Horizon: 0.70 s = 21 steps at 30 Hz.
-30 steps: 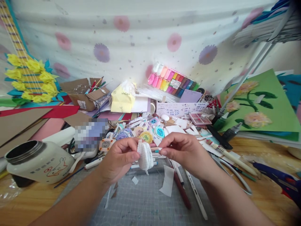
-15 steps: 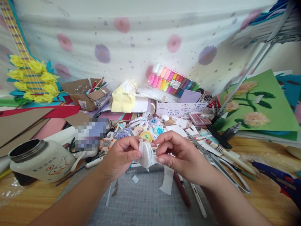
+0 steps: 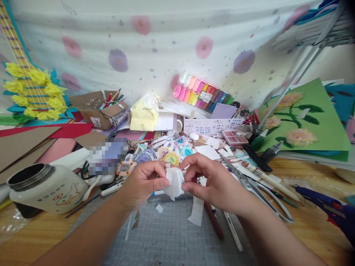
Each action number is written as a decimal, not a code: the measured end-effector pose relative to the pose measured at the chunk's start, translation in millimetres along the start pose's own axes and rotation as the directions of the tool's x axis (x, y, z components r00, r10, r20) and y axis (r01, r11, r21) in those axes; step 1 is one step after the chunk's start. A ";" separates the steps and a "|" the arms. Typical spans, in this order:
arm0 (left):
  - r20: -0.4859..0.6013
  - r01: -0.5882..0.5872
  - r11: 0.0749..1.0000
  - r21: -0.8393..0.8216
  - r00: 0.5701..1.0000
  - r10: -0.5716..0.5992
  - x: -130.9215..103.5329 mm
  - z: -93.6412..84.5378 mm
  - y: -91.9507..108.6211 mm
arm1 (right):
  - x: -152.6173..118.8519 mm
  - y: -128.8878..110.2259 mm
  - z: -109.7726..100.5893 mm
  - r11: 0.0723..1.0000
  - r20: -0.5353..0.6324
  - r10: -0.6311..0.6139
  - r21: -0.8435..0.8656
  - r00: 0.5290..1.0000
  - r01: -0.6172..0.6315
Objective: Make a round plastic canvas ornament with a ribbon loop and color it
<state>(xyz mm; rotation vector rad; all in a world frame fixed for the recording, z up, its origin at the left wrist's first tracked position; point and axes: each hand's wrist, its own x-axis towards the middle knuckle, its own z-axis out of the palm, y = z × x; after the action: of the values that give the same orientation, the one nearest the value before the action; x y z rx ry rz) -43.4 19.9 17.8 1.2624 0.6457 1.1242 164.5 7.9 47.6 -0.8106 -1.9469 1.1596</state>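
Observation:
Between my two hands is a small white piece with a dimpled, tissue-like surface [image 3: 174, 183], held up over the grey cutting mat [image 3: 155, 240]. My left hand [image 3: 148, 181] pinches its left edge between thumb and fingers. At its right edge, my right hand [image 3: 205, 181] pinches it with thumb and bent fingers. What lies behind the white piece is hidden. Just beyond the hands sit several small decorated round pieces, among them a yellow disc [image 3: 171, 159] and an orange-cornered tag [image 3: 126, 169].
Scissors [image 3: 249, 188], a brush [image 3: 270, 181] and a blue hot glue gun [image 3: 324, 203] lie to the right. A wide-mouthed jar [image 3: 50, 188] stands left. On the mat are a dark red stick [image 3: 213, 221], a white pen-like tool [image 3: 233, 231] and a white strip [image 3: 196, 212]. Coloured clay packs [image 3: 205, 94] stand behind.
The white piece has turned so its broad dimpled face shows more toward me. My right fingers have closed in on its edge. The whole view has shifted slightly.

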 end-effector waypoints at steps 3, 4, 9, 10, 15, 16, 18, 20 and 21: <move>-0.004 0.020 1.000 0.016 1.000 -0.020 -0.6 -0.3 0.3 | 0.4 1.6 -9.7 0.990 0.048 -0.026 0.137 0.998 0.019; -0.004 0.024 1.000 0.020 1.000 -0.024 -0.9 -0.1 0.4 | 0.6 2.4 -13.7 0.977 0.034 -0.059 0.208 0.998 0.051; 0.025 0.076 0.994 0.083 0.997 -0.079 -4.2 -0.6 -3.6 | 2.7 5.3 -21.5 0.971 -0.208 -0.139 0.163 0.968 0.175; 0.035 0.093 0.990 0.109 0.995 -0.098 -4.7 -0.9 -5.0 | 3.4 5.4 -19.1 0.981 -0.201 -0.147 0.093 0.968 0.169; 0.044 0.128 0.967 0.221 0.989 -0.141 -4.5 1.0 -7.3 | 6.2 4.2 0.9 0.990 -0.161 -0.098 -0.115 0.982 0.080; 0.040 0.127 0.964 0.233 0.989 -0.140 -4.1 1.9 -6.7 | 6.5 4.0 3.9 0.989 -0.167 -0.083 -0.133 0.983 0.061; 0.037 0.125 0.963 0.240 0.990 -0.138 -3.5 3.5 -5.4 | 6.9 4.2 7.0 0.989 -0.169 -0.068 -0.144 0.983 0.043; 0.047 0.124 0.967 0.222 0.989 -0.138 -3.5 4.0 -5.0 | 6.6 5.1 5.8 0.993 -0.183 -0.092 -0.094 0.979 0.075; 0.054 0.124 0.971 0.203 0.989 -0.137 -3.7 3.8 -5.2 | 6.1 5.9 3.4 0.994 -0.189 -0.111 -0.026 0.976 0.108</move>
<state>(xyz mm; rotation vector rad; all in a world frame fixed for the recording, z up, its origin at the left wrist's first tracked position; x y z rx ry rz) -39.9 15.5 13.0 1.4011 0.7938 0.9212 159.2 13.6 42.6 -0.7826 -1.8203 0.9669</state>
